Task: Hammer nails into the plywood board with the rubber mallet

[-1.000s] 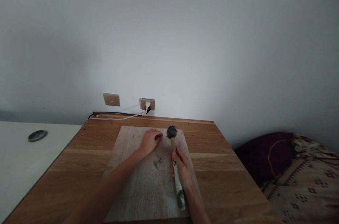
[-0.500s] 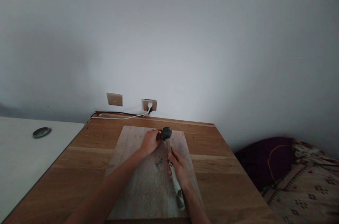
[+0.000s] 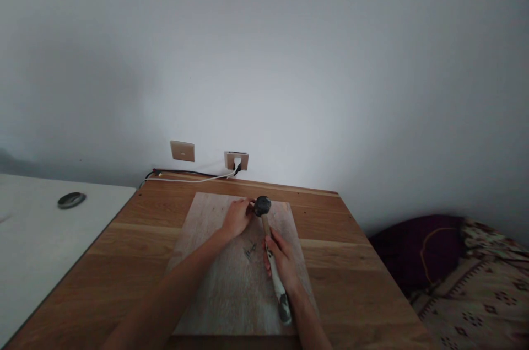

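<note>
A hammer (image 3: 270,251) lies along the right half of a pale wooden board (image 3: 206,295), its dark head (image 3: 262,205) at the far end and its handle running back toward the near edge. The right hand (image 3: 281,262) is wrapped around the middle of the handle, fingers clenched on it. The left hand (image 3: 236,218) rests on the board just left of the hammer head, its fingers (image 3: 248,208) pinched together beside the head; whatever they hold is too small to make out. A few small dark nails (image 3: 249,252) lie loose on the board between the two hands. The board sits on a brown wooden desk (image 3: 351,284) that stands against a plain wall. On the wall past the far edge are a switch plate (image 3: 182,150) and a socket (image 3: 236,160) with a white cable (image 3: 185,179) trailing left. A white surface (image 3: 33,240) to the left carries a small round dark dish (image 3: 71,200). To the right is a patterned bed cover (image 3: 475,284).
</note>
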A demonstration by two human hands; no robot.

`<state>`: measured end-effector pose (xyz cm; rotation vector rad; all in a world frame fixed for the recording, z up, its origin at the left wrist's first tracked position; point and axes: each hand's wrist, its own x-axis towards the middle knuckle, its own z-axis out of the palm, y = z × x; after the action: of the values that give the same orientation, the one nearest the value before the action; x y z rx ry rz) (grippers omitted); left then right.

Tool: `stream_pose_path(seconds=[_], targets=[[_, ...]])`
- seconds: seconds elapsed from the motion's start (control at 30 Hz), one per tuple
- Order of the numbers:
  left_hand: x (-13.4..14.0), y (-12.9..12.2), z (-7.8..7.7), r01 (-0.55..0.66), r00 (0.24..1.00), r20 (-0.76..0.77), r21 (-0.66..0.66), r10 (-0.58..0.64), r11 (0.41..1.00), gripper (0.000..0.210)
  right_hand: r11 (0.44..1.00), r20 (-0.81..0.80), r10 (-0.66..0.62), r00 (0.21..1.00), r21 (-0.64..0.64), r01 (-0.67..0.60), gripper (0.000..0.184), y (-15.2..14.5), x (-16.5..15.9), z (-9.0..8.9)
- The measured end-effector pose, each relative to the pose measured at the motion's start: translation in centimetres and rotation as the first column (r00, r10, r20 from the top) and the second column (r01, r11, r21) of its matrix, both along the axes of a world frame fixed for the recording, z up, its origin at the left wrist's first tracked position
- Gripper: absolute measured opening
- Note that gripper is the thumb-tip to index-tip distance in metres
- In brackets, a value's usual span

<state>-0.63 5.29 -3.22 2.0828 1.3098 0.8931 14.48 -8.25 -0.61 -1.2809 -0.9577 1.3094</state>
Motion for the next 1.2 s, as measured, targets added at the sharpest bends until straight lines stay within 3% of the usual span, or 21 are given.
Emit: stream_pose_path(seconds=[0.3, 0.4, 0.47, 0.53, 0.6, 0.67, 0.73, 0.83, 0.9, 0.93, 1.0, 1.07, 1.13, 1.2], targets=[[-0.1, -0.1, 0.1, 0.02, 1.0, -0.019, 0.014, -0.02, 1.0, 0.043, 1.0, -0.004, -0.025, 1.0, 0.007, 0.025, 0.053, -0.1, -0.1, 0.3], [-1.1, -1.1, 0.6, 0.019, 0.998, -0.063, 0.085, -0.014, 0.996, 0.044, 1.0, -0.017, -0.016, 1.0, 0.012, 0.016, 0.051, 0.0, -0.1, 0.2], [-2.2, -2.2, 0.9, 0.086, 0.986, -0.154, 0.164, -0.06, 0.983, 0.041, 1.0, -0.022, -0.022, 1.0, 0.012, 0.022, 0.052, 0.0, -0.1, 0.0], [-3.1, -3.6, 1.3, 0.26, 0.935, -0.303, 0.24, -0.183, 0.935, 0.034, 0.999, -0.015, -0.031, 0.999, 0.008, 0.031, 0.053, 0.1, 0.1, -0.2], [-3.7, -4.9, 1.6, 0.469, 0.83, -0.464, 0.286, -0.307, 0.835, 0.022, 0.999, -0.004, -0.031, 1.0, 0.011, 0.031, 0.054, 0.2, 0.2, -0.4], [-3.8, -5.8, 1.9, 0.603, 0.735, -0.577, 0.317, -0.355, 0.732, 0.012, 0.999, -0.002, -0.034, 0.999, 0.017, 0.034, 0.056, 0.2, 0.3, -0.6], [-3.6, -6.3, 2.2, 0.658, 0.692, -0.629, 0.347, -0.354, 0.668, 0.008, 0.999, -0.006, -0.042, 0.999, 0.016, 0.042, 0.059, 0.2, 0.3, -0.6], [-3.2, -6.3, 2.4, 0.683, 0.677, -0.644, 0.37, -0.356, 0.63, 0.008, 0.998, -0.012, -0.052, 0.999, 0.018, 0.052, 0.059, 0.1, 0.2, -0.5], [-3.1, -5.8, 2.3, 0.66, 0.704, -0.606, 0.366, -0.37, 0.656, 0.009, 0.998, -0.017, -0.063, 0.998, 0.026, 0.063, 0.055, 0.1, 0.2, -0.5], [-3.1, -5.4, 2.2, 0.616, 0.745, -0.558, 0.363, -0.367, 0.7, 0.011, 0.997, -0.018, -0.07, 0.997, 0.028, 0.07, 0.052, 0.1, 0.2, -0.5], [-3.1, -4.2, 1.8, 0.431, 0.875, -0.382, 0.337, -0.297, 0.837, 0.017, 0.997, -0.019, -0.074, 0.997, 0.031, 0.074, 0.048, 0.2, 0.2, -0.8], [-3.1, -2.9, 1.4, 0.172, 0.979, -0.152, 0.247, -0.137, 0.953, 0.022, 0.998, -0.021, -0.055, 0.998, 0.042, 0.055, 0.043, 0.2, 0.4, -1.1], [-2.9, -1.6, 1.0, 0.003, 1.0, 0.003, 0.122, -0.003, 0.992, 0.023, 0.998, -0.025, -0.041, 0.999, 0.048, 0.042, 0.04, 0.3, 0.5, -1.5], [-2.7, -0.7, 0.7, -0.035, 0.999, 0.018, 0.055, 0.034, 0.998, 0.021, 0.998, -0.027, -0.045, 0.999, 0.04, 0.046, 0.04, 0.3, 0.7, -1.7]])
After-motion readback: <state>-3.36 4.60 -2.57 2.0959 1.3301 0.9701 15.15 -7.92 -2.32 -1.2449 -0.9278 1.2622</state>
